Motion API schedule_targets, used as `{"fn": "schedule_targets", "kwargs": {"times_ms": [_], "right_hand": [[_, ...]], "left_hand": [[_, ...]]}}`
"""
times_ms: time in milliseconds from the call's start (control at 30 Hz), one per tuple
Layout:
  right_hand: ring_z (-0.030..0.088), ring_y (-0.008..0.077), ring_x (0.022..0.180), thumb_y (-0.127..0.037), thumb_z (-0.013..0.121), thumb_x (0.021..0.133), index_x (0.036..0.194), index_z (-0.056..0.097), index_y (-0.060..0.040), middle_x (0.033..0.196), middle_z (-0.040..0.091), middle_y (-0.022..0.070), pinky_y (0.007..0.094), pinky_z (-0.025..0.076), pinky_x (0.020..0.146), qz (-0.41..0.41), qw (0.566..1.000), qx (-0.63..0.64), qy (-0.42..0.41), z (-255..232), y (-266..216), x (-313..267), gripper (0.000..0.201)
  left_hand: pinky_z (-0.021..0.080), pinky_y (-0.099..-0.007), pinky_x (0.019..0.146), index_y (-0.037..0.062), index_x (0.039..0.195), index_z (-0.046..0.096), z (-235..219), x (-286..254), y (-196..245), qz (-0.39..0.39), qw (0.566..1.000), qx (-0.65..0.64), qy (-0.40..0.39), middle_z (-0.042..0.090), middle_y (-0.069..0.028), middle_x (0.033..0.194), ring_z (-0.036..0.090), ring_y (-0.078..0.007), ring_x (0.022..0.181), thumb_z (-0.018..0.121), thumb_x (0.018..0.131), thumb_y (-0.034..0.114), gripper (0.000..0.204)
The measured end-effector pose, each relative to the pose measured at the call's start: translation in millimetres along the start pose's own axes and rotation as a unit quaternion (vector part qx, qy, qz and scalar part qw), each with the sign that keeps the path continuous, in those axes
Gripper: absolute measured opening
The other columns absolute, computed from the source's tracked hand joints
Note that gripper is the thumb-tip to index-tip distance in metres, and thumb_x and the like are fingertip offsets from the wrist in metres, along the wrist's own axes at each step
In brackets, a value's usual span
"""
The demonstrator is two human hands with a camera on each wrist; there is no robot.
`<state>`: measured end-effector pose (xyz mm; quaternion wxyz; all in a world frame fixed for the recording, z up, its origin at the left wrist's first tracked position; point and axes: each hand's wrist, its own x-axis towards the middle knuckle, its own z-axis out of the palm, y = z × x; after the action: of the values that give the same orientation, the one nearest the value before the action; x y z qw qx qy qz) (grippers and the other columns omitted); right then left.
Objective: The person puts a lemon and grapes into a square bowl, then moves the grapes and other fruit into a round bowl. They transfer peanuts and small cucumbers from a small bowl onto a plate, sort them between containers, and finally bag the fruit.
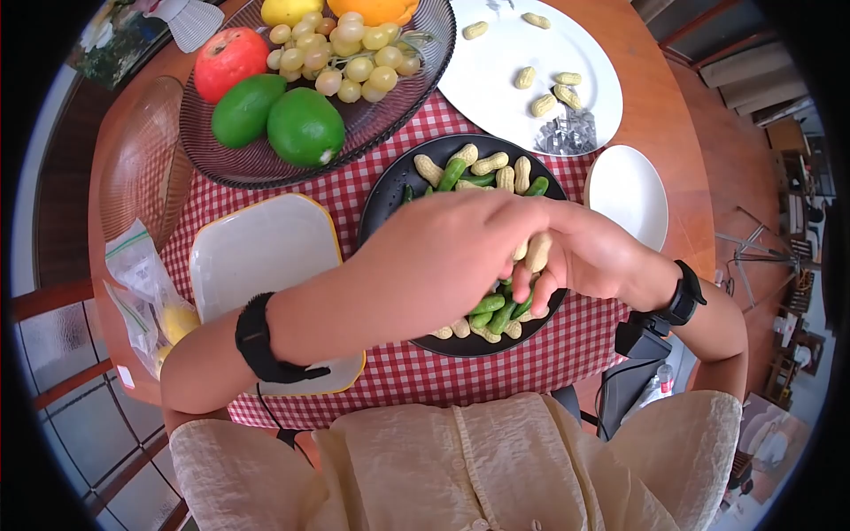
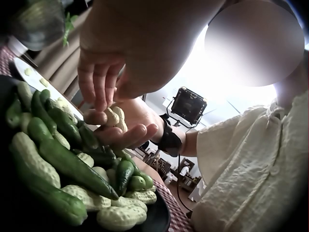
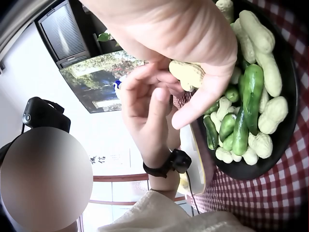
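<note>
My right hand (image 1: 595,248) is cupped palm-up over the near right of a black plate (image 1: 376,208), holding peanuts (image 1: 537,252) in its curled fingers. From the left, my left hand (image 1: 460,232) reaches across the plate, its fingers bent loosely over the right palm. In the right wrist view, the left thumb (image 3: 159,104) stands apart from its fingers, with nothing visible between them. Green chili peppers (image 2: 72,162) and more peanuts (image 2: 120,217) are mixed on the black plate. My left hand and forearm hide the middle of that plate in the head view.
A white oval plate (image 1: 482,66) with several peanuts lies at the back right, a small white dish (image 1: 627,199) at the right. A yellow-rimmed tray (image 1: 266,252) sits left. Behind is a fruit bowl (image 1: 199,150); plastic bags (image 1: 142,274) lie at the left edge.
</note>
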<state>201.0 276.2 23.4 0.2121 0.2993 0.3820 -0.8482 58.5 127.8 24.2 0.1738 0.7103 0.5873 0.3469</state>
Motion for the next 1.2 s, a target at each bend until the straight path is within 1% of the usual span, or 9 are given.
{"fn": "schedule_targets", "kwargs": {"times_ms": [67,167,367,500,567,700,767,933,1200], "right_hand": [[0.065,0.0197,0.062,-0.031,0.053,0.095,0.096,0.059,-0.0026,0.08,0.063,0.0098,0.0337,0.059,0.053,-0.035,0.999,0.018,0.025,-2,-2,-2,0.029],[0.065,0.0194,0.061,-0.029,0.055,0.094,0.097,0.059,-0.0025,0.08,0.063,0.0101,0.0331,0.059,0.051,-0.05,0.996,0.004,0.071,-5,-7,-6,0.027],[0.065,0.0192,0.065,-0.03,0.05,0.096,0.103,0.057,-0.0016,0.086,0.062,0.0116,0.0334,0.059,0.052,-0.061,0.996,-0.004,0.068,-8,-3,-10,0.03],[0.065,0.0216,0.07,-0.034,0.044,0.098,0.111,0.053,0.0,0.092,0.061,0.0133,0.0365,0.06,0.058,-0.063,0.995,-0.011,0.072,-6,-4,-10,0.037],[0.065,0.0226,0.072,-0.033,0.043,0.099,0.112,0.053,0.0007,0.093,0.061,0.0135,0.0372,0.06,0.06,-0.063,0.996,0.01,0.055,-4,-5,-9,0.038],[0.066,0.0242,0.076,-0.031,0.041,0.1,0.113,0.052,0.0024,0.094,0.061,0.0136,0.0375,0.06,0.064,-0.059,0.996,0.064,0.025,6,-9,-8,0.038],[0.066,0.0241,0.077,-0.03,0.041,0.099,0.112,0.052,0.002,0.095,0.061,0.0134,0.0368,0.06,0.064,-0.061,0.995,0.075,0.029,9,-8,-7,0.036],[0.065,0.0225,0.077,-0.024,0.045,0.097,0.111,0.052,-0.0004,0.095,0.061,0.0124,0.0348,0.059,0.063,-0.086,0.994,0.064,0.001,-4,-2,-2,0.029],[0.065,0.0203,0.073,-0.022,0.047,0.094,0.115,0.048,-0.0027,0.096,0.061,0.0129,0.0326,0.059,0.056,-0.067,0.995,-0.037,0.057,1,0,-10,0.029]], "left_hand": [[0.049,-0.0339,0.064,0.0064,0.099,0.057,-2,4,-6,0.017,0.999,0.022,0.041,0.053,-0.0061,0.086,0.059,-0.0259,0.077,0.059,0.074,-0.003,0.026],[0.049,-0.0343,0.063,0.0064,0.092,0.056,1,9,-12,0.004,0.982,0.186,0.035,0.052,-0.0064,0.083,0.058,-0.0247,0.078,0.061,0.072,0.001,0.021],[0.049,-0.0337,0.063,0.0046,0.086,0.055,7,11,-31,-0.012,0.954,0.296,-0.041,0.051,-0.0064,0.082,0.057,-0.0234,0.078,0.06,0.071,0.005,0.016],[0.049,-0.0356,0.064,0.0048,0.087,0.054,5,12,-24,-0.041,0.963,0.265,-0.038,0.053,-0.0076,0.085,0.059,-0.0253,0.081,0.062,0.074,0.006,0.015],[0.049,-0.0373,0.064,0.0061,0.087,0.052,6,14,-15,-0.038,0.99,0.133,0.042,0.055,-0.0092,0.085,0.06,-0.0278,0.082,0.065,0.08,0.009,0.015],[0.048,-0.0388,0.067,0.0072,0.087,0.05,4,10,-2,-0.025,0.998,0.045,0.033,0.057,-0.0103,0.084,0.059,-0.0294,0.082,0.066,0.084,0.013,0.017],[0.048,-0.0391,0.069,0.0073,0.086,0.05,6,6,-4,0.057,0.998,0.032,0.003,0.056,-0.0104,0.082,0.059,-0.0288,0.078,0.067,0.084,0.013,0.018],[0.047,-0.0366,0.07,0.0079,0.086,0.054,7,-8,-6,0.071,0.993,0.09,0.011,0.056,-0.0062,0.086,0.057,-0.025,0.082,0.069,0.079,0.013,0.017],[0.044,-0.032,0.067,0.0078,0.082,0.056,14,-36,3,-0.017,0.971,0.218,-0.098,0.05,-0.0043,0.08,0.052,-0.0209,0.078,0.067,0.074,0.012,0.014]]}}
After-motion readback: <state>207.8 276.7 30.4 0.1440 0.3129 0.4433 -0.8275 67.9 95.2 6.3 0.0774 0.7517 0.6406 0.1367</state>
